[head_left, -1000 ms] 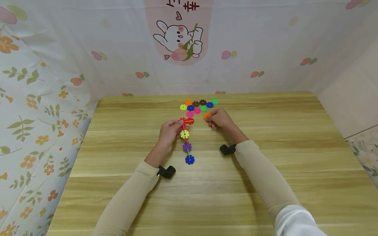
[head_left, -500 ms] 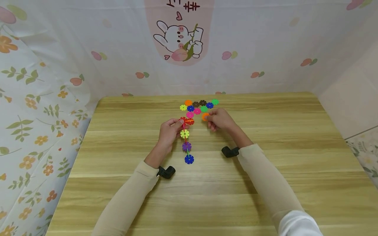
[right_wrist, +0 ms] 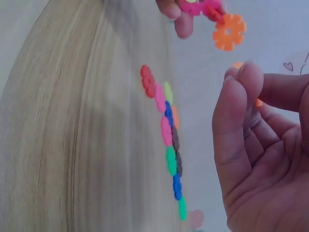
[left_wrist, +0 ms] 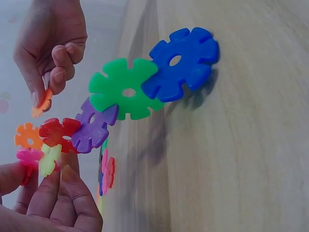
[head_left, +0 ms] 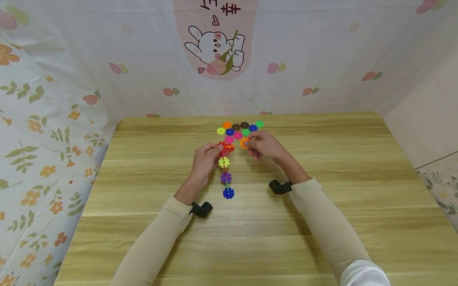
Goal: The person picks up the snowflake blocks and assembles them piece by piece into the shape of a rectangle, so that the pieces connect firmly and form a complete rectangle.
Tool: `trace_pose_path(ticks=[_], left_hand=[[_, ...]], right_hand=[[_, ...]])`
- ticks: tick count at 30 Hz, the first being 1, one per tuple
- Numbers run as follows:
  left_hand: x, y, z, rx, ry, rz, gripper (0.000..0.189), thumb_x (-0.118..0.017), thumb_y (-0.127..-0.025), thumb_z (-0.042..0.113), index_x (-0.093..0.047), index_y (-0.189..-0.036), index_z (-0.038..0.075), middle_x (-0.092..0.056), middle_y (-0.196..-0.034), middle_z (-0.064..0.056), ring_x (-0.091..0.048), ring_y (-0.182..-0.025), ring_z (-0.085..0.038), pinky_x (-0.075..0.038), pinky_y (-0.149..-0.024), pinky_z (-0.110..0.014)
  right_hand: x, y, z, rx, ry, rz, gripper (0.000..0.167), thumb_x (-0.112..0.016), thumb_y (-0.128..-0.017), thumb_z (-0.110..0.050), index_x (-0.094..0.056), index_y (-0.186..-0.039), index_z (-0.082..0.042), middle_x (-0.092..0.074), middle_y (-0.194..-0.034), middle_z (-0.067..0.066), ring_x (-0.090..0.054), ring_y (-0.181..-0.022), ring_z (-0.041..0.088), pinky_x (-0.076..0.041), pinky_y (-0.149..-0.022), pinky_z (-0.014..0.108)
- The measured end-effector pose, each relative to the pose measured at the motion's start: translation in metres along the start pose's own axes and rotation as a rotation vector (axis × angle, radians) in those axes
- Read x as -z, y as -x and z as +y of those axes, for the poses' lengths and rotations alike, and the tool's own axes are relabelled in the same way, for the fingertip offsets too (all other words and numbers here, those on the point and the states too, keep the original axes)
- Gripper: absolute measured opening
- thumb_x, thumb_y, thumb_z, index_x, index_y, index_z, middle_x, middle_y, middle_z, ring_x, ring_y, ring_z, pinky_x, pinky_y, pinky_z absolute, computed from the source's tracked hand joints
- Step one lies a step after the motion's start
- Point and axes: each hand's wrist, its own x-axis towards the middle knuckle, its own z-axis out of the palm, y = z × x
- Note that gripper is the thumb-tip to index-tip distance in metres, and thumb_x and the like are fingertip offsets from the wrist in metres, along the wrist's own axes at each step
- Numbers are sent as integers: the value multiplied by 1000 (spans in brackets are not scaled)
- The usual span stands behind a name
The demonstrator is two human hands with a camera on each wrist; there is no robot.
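My left hand (head_left: 204,162) pinches the upper end of a chain of interlocking plastic snowflake discs. From there the chain runs toward me through a yellow disc (head_left: 224,162) and a purple disc (head_left: 226,177) to a blue disc (left_wrist: 182,63), with a green disc (left_wrist: 128,92) slotted between purple and blue. An orange disc (right_wrist: 229,33) sticks out at the held end. In my right hand (head_left: 265,145), thumb and fingers pinch a separate orange snowflake disc (left_wrist: 43,104), mostly covered by fingertips in the right wrist view. A small gap separates it from the chain.
Loose discs lie in a slanting cluster behind the hands, among them a pink disc (head_left: 237,135), a brown disc (head_left: 245,125) and a green disc (head_left: 259,124). The wooden table (head_left: 229,242) ends at a printed cloth backdrop (head_left: 143,59).
My right hand has moved left with its orange disc, closer to the chain's held end. My left hand stays nearly in place; the chain's blue end has shifted slightly left.
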Motion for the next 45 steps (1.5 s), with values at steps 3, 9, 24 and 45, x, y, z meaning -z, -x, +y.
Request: trace_pose_path(ticks=[3,9,24,45], left_hand=[[0,0,1,-9,-2,3,21,-60,-98,25,-68,-104,6,-76,-93,-9,-69,-78,-14,-51,-66,-25],[-2,2,3,-26,-4,-3,23,-61,-97,26,-68,-105,5,-75,-98,-11,-70,-81,-15,-53,-69,-26],[-6,3,6,-14,0,21,20,-64,-95,25,-69,-101,6,-74,-92,-8,-66,-76,-15,-53,-72,-32],[-7,8,4,-78,-22,-72,18,-58,-99,18,-64,-93,3,-75,-92,-12,-73,-87,-21,-55,-71,-28]], right_hand=[[-1,2,-2,18,21,-15,19,-57,-98,-22,-60,-100,-3,-60,-69,10,-55,-51,19,-58,-60,48],[-2,5,-7,37,44,-29,18,-56,-99,-21,-60,-97,-3,-59,-69,11,-56,-52,27,-57,-61,51],[-4,5,-13,52,120,-36,33,-56,-98,-24,-59,-97,9,-59,-68,11,-57,-54,29,-55,-63,53],[-7,6,-7,84,44,-27,30,-57,-98,-16,-63,-91,12,-59,-62,7,-54,-47,17,-55,-54,41]])
